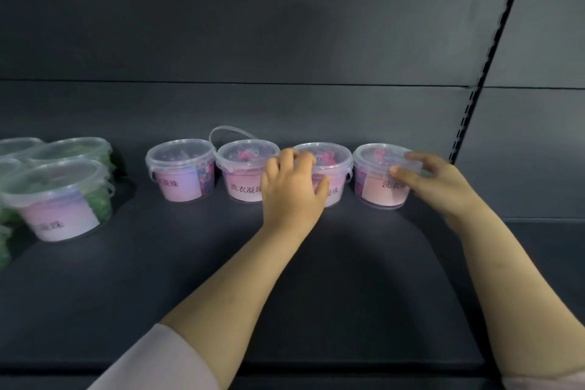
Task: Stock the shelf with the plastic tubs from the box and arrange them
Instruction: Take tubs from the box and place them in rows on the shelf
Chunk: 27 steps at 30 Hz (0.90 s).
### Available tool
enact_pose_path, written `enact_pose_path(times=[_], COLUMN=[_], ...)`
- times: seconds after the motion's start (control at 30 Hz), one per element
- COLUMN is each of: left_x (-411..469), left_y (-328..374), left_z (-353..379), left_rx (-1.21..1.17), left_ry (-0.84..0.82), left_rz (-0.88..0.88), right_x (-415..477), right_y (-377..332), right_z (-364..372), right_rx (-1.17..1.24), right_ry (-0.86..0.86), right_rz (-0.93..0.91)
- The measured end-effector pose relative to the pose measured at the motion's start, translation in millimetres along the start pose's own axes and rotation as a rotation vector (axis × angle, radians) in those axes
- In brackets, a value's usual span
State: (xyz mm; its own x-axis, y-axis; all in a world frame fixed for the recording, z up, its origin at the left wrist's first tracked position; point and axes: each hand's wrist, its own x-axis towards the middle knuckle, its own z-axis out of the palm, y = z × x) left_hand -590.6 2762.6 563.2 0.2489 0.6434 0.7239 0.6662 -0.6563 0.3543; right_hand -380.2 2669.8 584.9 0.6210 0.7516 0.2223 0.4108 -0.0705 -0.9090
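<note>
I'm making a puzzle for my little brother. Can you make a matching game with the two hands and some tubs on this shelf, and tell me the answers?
Things:
1. left hand
2. right hand
3. green tubs
4. second pink tub from the left

Clues:
A. handle standing up
B. holds the rightmost pink tub
C. far left of the shelf
D. holds the third pink tub from the left

Pairs: 1-D, 2-B, 3-C, 4-A.

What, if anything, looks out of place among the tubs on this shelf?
The second pink tub, counting from the left, has its handle standing up; no other handle in the row is raised. The left hand grips the third tub, the right hand the fourth tub. Nothing looks spilled.
</note>
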Motion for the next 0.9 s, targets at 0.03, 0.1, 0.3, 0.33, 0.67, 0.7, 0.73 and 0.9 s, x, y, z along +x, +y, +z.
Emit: enact_pose_path(times=[0.03, 0.1, 0.3, 0.33, 0.67, 0.7, 0.73, 0.9], left_x=[1.7, 4.6, 3.0, 1.8, 1.3, 0.8, 0.9, -7.8], left_y=[-0.7, -4.9, -11.8, -11.8, -17.1, -17.3, -17.0, -7.6], left_z=[3.9, 10.4, 13.6, 11.8, 18.7, 17.8, 15.6, -28.8], left_rx=[0.026, 0.098, 0.119, 0.1, 0.104, 0.107, 0.11, 0.091], left_ry=[0.019, 0.059, 0.075, 0.083, 0.136, 0.127, 0.112, -0.028], left_rz=[0.014, 0.073, 0.224, 0.231, 0.204, 0.2, 0.197, 0.196], right_x=[0.4, -0.5, -7.1, -9.0, -4.8, -6.4, -10.0, -66.8], right_y=[0.6, 1.0, 1.5, 0.2, 10.2, 9.2, 6.0, -29.2], right_z=[1.0, 4.6, 9.7, 8.8, 19.1, 19.0, 18.5, 7.8], right_rx=[-0.003, 0.005, -0.253, -0.292, -0.497, -0.507, -0.518, -0.556], right_ry=[0.004, 0.002, 0.136, 0.166, 0.189, 0.179, 0.168, 0.184], right_rz=[0.0, -0.014, -0.124, -0.192, -0.435, -0.429, -0.417, -0.43])
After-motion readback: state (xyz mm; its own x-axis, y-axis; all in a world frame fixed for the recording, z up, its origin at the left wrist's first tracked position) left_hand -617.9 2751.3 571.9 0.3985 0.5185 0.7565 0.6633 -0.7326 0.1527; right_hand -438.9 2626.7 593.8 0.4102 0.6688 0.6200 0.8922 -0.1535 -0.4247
